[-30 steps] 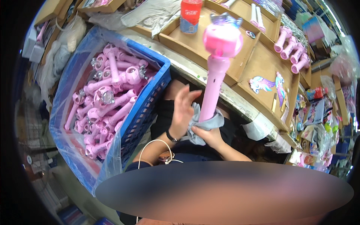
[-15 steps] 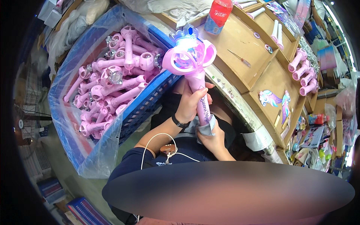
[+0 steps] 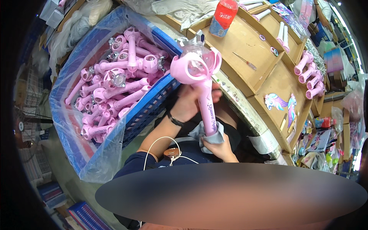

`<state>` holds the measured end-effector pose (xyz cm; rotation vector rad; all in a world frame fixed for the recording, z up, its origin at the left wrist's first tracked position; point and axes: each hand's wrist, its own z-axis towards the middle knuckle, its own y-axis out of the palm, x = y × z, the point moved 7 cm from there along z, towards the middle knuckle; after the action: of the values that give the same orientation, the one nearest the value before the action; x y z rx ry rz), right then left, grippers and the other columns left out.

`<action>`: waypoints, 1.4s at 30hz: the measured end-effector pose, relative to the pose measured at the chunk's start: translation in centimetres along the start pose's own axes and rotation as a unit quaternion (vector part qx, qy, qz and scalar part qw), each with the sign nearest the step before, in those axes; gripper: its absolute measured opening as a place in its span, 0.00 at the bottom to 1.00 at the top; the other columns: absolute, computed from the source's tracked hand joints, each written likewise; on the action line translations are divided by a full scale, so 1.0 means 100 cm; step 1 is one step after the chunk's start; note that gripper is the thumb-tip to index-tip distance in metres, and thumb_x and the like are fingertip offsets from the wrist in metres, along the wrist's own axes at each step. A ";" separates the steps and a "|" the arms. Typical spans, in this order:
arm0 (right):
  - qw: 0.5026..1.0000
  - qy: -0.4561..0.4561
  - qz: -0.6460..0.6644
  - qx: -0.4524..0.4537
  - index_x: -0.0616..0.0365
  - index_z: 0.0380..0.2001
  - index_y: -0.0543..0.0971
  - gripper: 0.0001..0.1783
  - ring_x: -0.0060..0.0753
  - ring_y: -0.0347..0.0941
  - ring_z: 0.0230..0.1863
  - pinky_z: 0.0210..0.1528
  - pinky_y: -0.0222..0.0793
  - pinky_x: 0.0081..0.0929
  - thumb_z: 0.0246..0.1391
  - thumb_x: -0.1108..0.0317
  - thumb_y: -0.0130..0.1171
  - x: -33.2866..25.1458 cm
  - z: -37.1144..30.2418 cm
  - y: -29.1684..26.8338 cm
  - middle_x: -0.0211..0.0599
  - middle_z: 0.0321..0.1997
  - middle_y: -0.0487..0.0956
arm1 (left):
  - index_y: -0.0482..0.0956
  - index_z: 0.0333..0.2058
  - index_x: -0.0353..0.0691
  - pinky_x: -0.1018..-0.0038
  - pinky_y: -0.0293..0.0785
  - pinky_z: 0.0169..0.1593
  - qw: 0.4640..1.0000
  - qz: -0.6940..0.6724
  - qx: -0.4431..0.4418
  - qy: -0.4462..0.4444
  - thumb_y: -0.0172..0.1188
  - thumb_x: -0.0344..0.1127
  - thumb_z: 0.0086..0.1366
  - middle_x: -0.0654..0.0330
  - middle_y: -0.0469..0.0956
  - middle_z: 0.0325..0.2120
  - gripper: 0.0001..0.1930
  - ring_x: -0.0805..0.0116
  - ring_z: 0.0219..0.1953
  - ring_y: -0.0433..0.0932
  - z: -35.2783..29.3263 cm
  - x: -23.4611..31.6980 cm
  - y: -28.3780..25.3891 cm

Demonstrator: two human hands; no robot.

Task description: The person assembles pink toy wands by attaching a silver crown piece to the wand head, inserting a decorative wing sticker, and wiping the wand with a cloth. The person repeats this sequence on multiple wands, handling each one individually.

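A pink toy wand [image 3: 207, 103], with a rounded openwork head and a silvery crown on top, stands upright in front of me, unlit. My right hand [image 3: 222, 147] grips its lower end through a grey cloth [image 3: 214, 138] wrapped round the handle. Behind the handle lies my left hand [image 3: 187, 105], its palm turned up and fingers stretched out past the shaft; the wand passes in front of it and hides part of it.
To the left, a blue plastic crate [image 3: 153, 89] lined with clear film holds several similar wands [image 3: 122, 78]. Cardboard trays [image 3: 239, 76] on the right contain a screwdriver [image 3: 244, 60], rings and winged cut-outs [image 3: 276, 101]. A red-labelled bottle [image 3: 223, 18] stands near the far tray edge.
The blue light in the wand's head has gone out. My left hand has loosened from around the handle and its fingers have opened out. The right hand keeps its cloth-covered grip.
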<state>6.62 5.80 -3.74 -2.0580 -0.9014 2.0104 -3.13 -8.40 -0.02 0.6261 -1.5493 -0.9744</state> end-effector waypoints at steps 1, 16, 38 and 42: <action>0.999 -0.010 0.036 -0.033 0.59 0.51 0.68 0.35 0.41 0.79 0.39 0.43 0.72 0.32 0.38 0.64 0.69 0.001 -0.003 0.000 0.44 0.37 0.80 | 0.58 0.58 0.37 0.66 0.71 0.54 0.997 -0.031 -0.066 0.032 0.62 0.54 0.56 0.53 0.72 0.48 0.39 0.61 0.49 0.75 0.004 0.012 0.004; 0.994 -0.008 -0.109 -0.002 0.51 0.50 0.67 0.34 0.58 0.74 0.40 0.39 0.72 0.43 0.37 0.59 0.67 -0.048 0.046 -0.039 0.54 0.36 0.78 | 0.59 0.57 0.35 0.72 0.69 0.53 0.938 0.233 0.099 0.237 0.65 0.31 0.56 0.57 0.71 0.48 0.32 0.67 0.48 0.73 -0.016 0.036 0.003; 0.987 -0.140 0.005 0.083 0.65 0.47 0.72 0.30 0.31 0.75 0.39 0.44 0.70 0.28 0.38 0.70 0.71 -0.024 0.001 -0.031 0.41 0.43 0.76 | 0.67 0.49 0.42 0.72 0.71 0.33 0.973 -0.099 0.120 0.168 0.47 0.71 0.57 0.59 0.71 0.30 0.37 0.69 0.26 0.71 0.004 0.043 -0.017; 0.928 0.103 0.344 -0.096 0.60 0.47 0.73 0.28 0.29 0.74 0.42 0.45 0.69 0.24 0.41 0.65 0.70 0.010 -0.007 0.003 0.33 0.43 0.77 | 0.67 0.47 0.40 0.77 0.66 0.27 0.982 -0.095 0.113 0.119 0.48 0.70 0.58 0.62 0.67 0.25 0.36 0.73 0.22 0.66 0.008 0.036 -0.011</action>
<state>7.26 6.27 -4.65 -2.9408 -0.3613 1.9625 -4.79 -11.77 0.94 1.0286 -1.4130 -0.8335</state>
